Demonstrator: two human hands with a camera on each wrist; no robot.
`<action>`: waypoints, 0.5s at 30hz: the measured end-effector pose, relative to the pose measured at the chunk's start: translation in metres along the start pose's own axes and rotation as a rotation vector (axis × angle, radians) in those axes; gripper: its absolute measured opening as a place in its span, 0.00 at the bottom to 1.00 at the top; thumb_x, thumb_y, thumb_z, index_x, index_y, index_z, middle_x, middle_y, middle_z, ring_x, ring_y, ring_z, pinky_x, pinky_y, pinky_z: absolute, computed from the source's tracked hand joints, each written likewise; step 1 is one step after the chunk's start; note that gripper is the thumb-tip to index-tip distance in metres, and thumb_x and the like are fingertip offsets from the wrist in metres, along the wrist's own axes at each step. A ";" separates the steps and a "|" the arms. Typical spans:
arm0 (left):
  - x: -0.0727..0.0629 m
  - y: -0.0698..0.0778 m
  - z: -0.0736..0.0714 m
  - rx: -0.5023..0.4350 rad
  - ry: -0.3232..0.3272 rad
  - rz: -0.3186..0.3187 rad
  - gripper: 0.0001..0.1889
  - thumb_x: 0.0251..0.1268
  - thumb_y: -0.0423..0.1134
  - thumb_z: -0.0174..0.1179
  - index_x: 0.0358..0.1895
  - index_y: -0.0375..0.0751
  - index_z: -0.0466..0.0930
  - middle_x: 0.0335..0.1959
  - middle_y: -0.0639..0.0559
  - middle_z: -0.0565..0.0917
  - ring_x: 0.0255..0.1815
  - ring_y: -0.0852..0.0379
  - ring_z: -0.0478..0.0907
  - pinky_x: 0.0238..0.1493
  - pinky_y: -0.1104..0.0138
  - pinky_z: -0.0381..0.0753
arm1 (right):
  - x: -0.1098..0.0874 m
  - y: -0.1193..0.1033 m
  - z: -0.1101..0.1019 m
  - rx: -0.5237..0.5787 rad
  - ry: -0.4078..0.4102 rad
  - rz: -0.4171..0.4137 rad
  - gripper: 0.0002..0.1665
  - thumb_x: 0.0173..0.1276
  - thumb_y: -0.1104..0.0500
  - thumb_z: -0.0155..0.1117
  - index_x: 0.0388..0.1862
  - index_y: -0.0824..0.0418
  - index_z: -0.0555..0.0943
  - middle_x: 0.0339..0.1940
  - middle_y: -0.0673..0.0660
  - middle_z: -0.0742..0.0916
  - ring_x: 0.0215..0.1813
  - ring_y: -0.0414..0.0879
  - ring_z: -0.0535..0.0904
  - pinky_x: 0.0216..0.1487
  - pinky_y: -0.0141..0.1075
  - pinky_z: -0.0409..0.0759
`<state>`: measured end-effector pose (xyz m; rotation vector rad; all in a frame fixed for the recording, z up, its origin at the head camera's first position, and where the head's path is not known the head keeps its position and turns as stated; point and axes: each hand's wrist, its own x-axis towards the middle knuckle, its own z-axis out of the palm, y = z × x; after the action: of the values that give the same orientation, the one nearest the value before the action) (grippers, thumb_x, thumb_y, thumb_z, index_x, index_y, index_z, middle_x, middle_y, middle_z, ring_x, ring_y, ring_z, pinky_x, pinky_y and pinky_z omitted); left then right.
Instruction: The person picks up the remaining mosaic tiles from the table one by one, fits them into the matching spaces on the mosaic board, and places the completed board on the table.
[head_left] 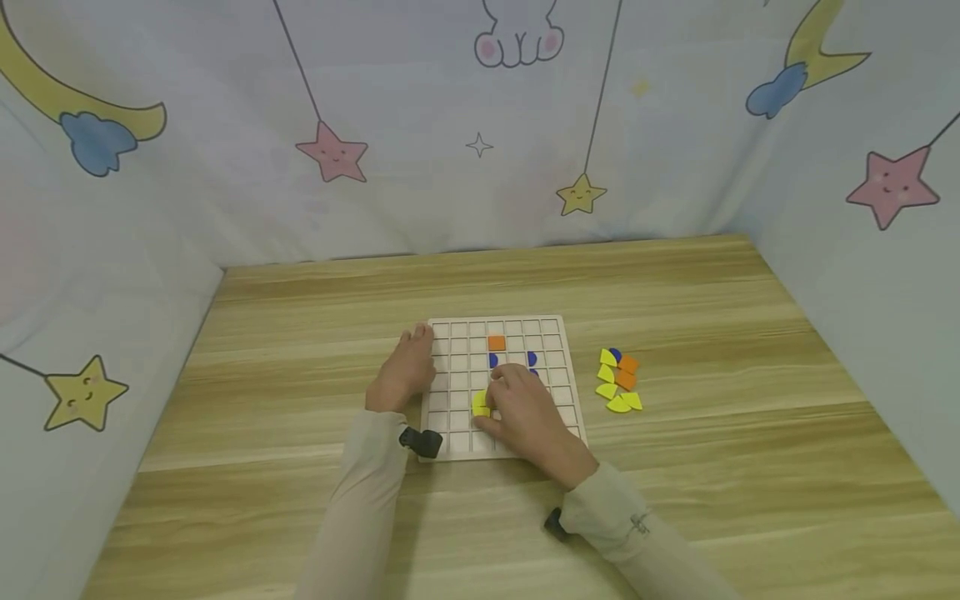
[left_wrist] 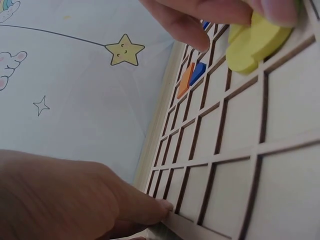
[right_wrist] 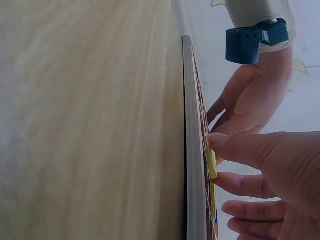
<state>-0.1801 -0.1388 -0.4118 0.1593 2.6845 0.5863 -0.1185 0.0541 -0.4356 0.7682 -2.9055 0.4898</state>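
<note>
A pale wooden grid board with square recesses lies on the table. My left hand rests against its left edge, with one digit stretched straight onto the rim in the left wrist view. Over the lower middle cells is my right hand; its thumb and index finger pinch a yellow quarter-circle tile at the board's surface. Another yellow tile sits right beside it. Farther up the board are an orange square tile and blue half-round tiles, one partly hidden by my right hand.
Right of the board lies a loose group of several yellow quarter-circle tiles, orange squares and a blue tile. The wooden table meets fabric walls at the back and sides.
</note>
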 end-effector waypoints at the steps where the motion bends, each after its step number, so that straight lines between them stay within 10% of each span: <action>1: 0.000 0.000 0.000 0.002 -0.001 0.002 0.30 0.72 0.30 0.39 0.75 0.28 0.42 0.77 0.34 0.43 0.77 0.35 0.39 0.77 0.50 0.44 | 0.000 0.000 0.000 -0.002 -0.001 -0.001 0.18 0.55 0.45 0.73 0.25 0.58 0.80 0.51 0.58 0.82 0.57 0.53 0.76 0.60 0.44 0.75; 15: 0.002 -0.001 0.002 0.012 0.002 0.001 0.31 0.72 0.30 0.39 0.75 0.28 0.42 0.77 0.34 0.43 0.77 0.35 0.39 0.77 0.50 0.45 | 0.000 0.000 0.001 0.017 -0.005 -0.024 0.16 0.55 0.47 0.73 0.26 0.56 0.79 0.50 0.57 0.82 0.57 0.52 0.75 0.61 0.44 0.74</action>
<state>-0.1814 -0.1387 -0.4141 0.1628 2.6908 0.5704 -0.1182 0.0539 -0.4367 0.8062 -2.8969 0.5110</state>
